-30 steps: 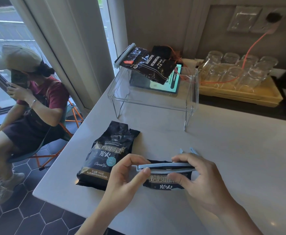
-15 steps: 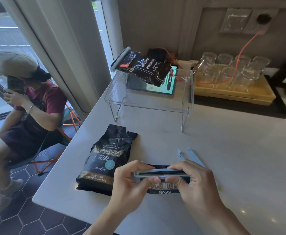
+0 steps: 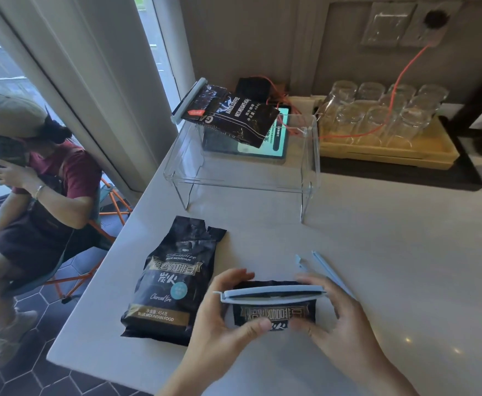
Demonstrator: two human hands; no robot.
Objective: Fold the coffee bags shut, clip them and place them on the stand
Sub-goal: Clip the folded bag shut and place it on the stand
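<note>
Clipping step, second bag. Both hands hold a small black foil coffee bag [image 3: 274, 312] just above the near edge of the pale, smooth desk [image 3: 391, 252]: the left hand [image 3: 219, 324] and right hand [image 3: 345, 327] curl around its ends, thumbs on the printed face. A long pale-blue plastic clip [image 3: 272, 292] lies across the folded top, seemingly closed. The next move probably calls for lifting the bag to the stand. A spare pale-blue clip [image 3: 328, 270] lies open just beyond. Left, an unclipped, crinkled black coffee bag [image 3: 171, 281] lies flat. Farther, a clear acrylic stand [image 3: 311, 155] carries a clipped glossy black bag [image 3: 231, 115].
</note>
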